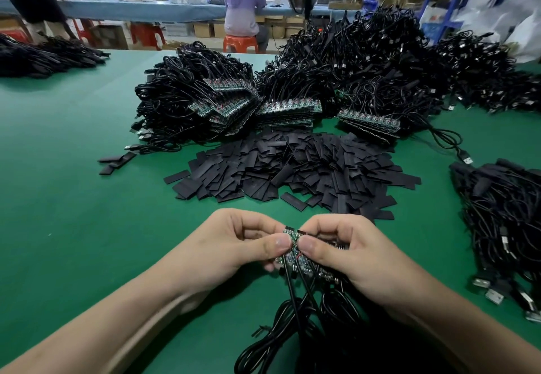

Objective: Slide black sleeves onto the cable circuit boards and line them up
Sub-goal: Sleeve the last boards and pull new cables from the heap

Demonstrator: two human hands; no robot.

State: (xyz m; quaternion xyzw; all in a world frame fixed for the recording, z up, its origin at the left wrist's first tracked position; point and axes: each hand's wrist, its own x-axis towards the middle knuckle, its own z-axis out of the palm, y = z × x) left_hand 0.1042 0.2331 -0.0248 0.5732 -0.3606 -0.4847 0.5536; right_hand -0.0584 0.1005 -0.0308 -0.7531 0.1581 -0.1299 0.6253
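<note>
Small green circuit boards (pixel 292 241) on thin black cables (pixel 292 312) are held as a bunch just above the green desk (pixel 73 198), near its front edge, between both hands. The left hand (pixel 234 245) pinches the bunch from one side, thumb and curled fingers (pixel 281 240) clamped on the boards. The right hand (pixel 351 253) grips it from the other side in the same way, and the two thumbs almost meet. How many boards are in the bunch is hard to tell, since the hands cover most of them. The cables hang down from the boards and coil on the desk between the forearms.

Beyond the hands lies a wide loose pile of flat black sleeves (pixel 292 168). Behind it, stacked rows of bare boards (pixel 288 110) rest against big heaps of black cable (pixel 366 60). Another cable bundle with metal plugs (pixel 503 227) lies to the right. Farther back, a person in a purple top (pixel 244 2) sits on an orange stool (pixel 240 43).
</note>
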